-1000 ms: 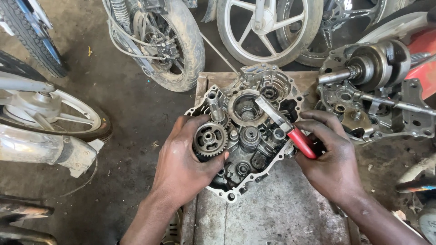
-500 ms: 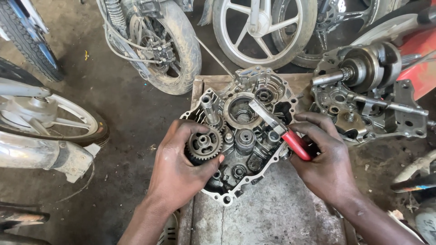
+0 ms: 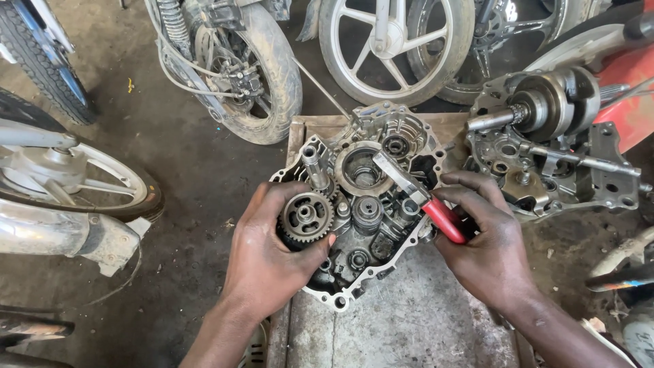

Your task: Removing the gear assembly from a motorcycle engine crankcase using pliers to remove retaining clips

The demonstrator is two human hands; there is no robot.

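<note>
An open engine crankcase half (image 3: 371,204) lies on a grey metal workbench (image 3: 402,327), its shafts and bearings exposed. My left hand (image 3: 269,255) grips a toothed gear cluster (image 3: 306,217) at the case's left side, thumb under the gear. My right hand (image 3: 487,245) holds red-handled pliers (image 3: 426,201) whose metal jaws point up-left toward the large round bearing bore (image 3: 361,170) in the case. A chrome shaft (image 3: 315,167) stands upright just above the gear.
A second engine half with a crankshaft (image 3: 552,143) rests at the right. Motorcycle wheels (image 3: 266,75) (image 3: 395,41) stand behind the bench. Another wheel and exhaust pipe (image 3: 61,232) lie at the left on the dirty concrete floor.
The view has shifted slightly; my left hand's grip has settled around the gear cluster, and the pliers stay angled over the case in my right hand.
</note>
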